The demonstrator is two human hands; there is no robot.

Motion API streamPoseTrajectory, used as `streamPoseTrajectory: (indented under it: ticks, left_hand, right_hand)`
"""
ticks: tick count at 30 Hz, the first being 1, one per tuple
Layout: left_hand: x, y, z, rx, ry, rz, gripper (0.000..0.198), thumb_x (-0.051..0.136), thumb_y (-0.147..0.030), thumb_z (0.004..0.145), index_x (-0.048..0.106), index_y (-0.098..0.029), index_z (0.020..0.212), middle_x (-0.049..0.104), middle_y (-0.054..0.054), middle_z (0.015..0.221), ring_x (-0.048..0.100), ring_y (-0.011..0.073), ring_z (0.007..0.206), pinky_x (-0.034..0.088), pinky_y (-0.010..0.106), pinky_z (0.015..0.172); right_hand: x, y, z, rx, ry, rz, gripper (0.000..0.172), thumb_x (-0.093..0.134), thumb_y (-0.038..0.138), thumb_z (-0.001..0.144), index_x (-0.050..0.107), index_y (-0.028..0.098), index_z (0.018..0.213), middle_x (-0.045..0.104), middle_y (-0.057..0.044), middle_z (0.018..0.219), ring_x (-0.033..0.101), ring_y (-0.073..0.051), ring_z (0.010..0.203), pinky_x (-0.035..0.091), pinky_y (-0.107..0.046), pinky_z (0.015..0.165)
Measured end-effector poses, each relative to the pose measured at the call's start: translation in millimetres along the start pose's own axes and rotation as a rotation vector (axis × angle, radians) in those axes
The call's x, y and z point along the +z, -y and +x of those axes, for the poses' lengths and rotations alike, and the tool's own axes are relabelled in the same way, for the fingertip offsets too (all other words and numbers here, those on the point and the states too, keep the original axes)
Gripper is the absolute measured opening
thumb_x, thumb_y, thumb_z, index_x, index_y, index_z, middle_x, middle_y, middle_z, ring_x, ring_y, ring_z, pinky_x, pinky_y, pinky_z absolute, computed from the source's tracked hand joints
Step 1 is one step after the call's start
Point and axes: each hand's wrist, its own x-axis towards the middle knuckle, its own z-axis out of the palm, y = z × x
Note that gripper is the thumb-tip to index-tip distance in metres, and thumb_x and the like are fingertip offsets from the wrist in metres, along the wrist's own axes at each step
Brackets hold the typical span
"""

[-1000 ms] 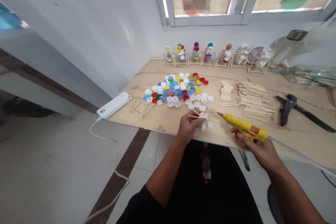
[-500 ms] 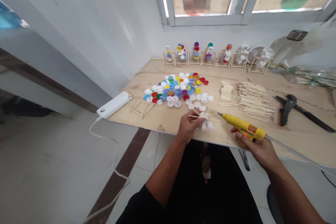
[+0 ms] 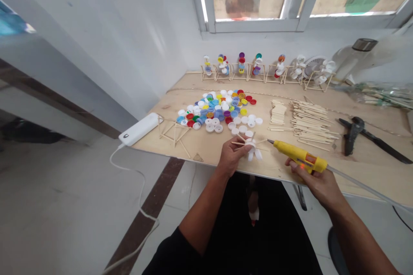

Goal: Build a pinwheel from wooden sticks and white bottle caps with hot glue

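Note:
Near the table's front edge, my left hand [image 3: 231, 154] is closed on a small wheel of white bottle caps and thin sticks [image 3: 250, 146]; its sticks point outward and white caps hang at its lower side. My right hand [image 3: 314, 180] grips a yellow hot glue gun [image 3: 298, 156] by its handle, with a small orange light glowing on it. The gun's nozzle points left, by the end of a stick on the wheel; whether they touch I cannot tell. Loose white caps [image 3: 242, 129] lie just beyond my left hand.
A heap of coloured bottle caps [image 3: 214, 109] covers the table's middle. Stick piles [image 3: 311, 120] and black pliers-like tools [image 3: 355, 135] lie right. Finished stick-and-cap wheels [image 3: 241, 66] line the back. A stick frame [image 3: 174, 132] sits left beside a white power strip [image 3: 140, 129].
The glue gun and my right hand have shifted very slightly right and down. My left hand keeps the wheel in nearly the same place.

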Motion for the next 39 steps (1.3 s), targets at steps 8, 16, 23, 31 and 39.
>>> streamPoseTrajectory:
  ticks: [8,16,23,31,39]
  left_hand:
    - [-0.7,0.7,0.5,0.001,0.009,-0.001,0.034,0.084,-0.034,0.055,0.069,-0.015,0.079,0.067,0.000,0.076,0.059,0.0111,0.068,0.045,0.022,0.066]
    - [-0.2,0.9,0.4,0.001,-0.004,0.009,0.037,0.084,-0.034,0.054,0.069,-0.015,0.082,0.067,0.000,0.074,0.060,0.0118,0.066,0.045,0.023,0.065]
    - [0.5,-0.4,-0.3,0.003,0.004,0.017,0.035,0.083,-0.034,0.055,0.069,-0.015,0.081,0.067,0.000,0.075,0.059,0.0114,0.066,0.045,0.023,0.065]
    - [-2.1,2.5,0.7,0.012,0.007,0.022,0.034,0.083,-0.034,0.058,0.069,-0.016,0.083,0.067,0.000,0.076,0.058,0.0099,0.068,0.044,0.021,0.066]
    - [-1.1,1.6,0.7,0.007,0.009,0.010,0.035,0.083,-0.035,0.056,0.069,-0.016,0.082,0.067,0.000,0.074,0.059,0.0110,0.066,0.044,0.023,0.065]
  right_hand:
    - [1.6,5.1,-0.3,0.036,-0.056,-0.004,0.046,0.073,0.055,0.060,0.070,0.014,0.082,0.073,-0.012,0.088,0.068,-0.028,0.084,0.058,-0.036,0.071]
    - [2.4,4.9,0.1,0.028,-0.061,0.028,0.045,0.075,0.052,0.057,0.070,0.014,0.080,0.073,-0.010,0.084,0.069,-0.027,0.080,0.058,-0.034,0.068]
    - [3.1,5.5,0.2,0.057,-0.074,0.036,0.048,0.076,0.054,0.055,0.069,0.014,0.081,0.073,-0.011,0.084,0.068,-0.027,0.080,0.057,-0.036,0.070]
    - [4.4,5.5,-0.5,0.017,-0.040,0.018,0.041,0.074,0.052,0.061,0.070,0.015,0.078,0.073,-0.010,0.083,0.068,-0.027,0.084,0.056,-0.037,0.077]
    - [6.8,-9.5,1.5,0.052,-0.025,0.047,0.048,0.073,0.052,0.063,0.069,0.015,0.092,0.073,-0.010,0.091,0.069,-0.027,0.087,0.056,-0.039,0.079]
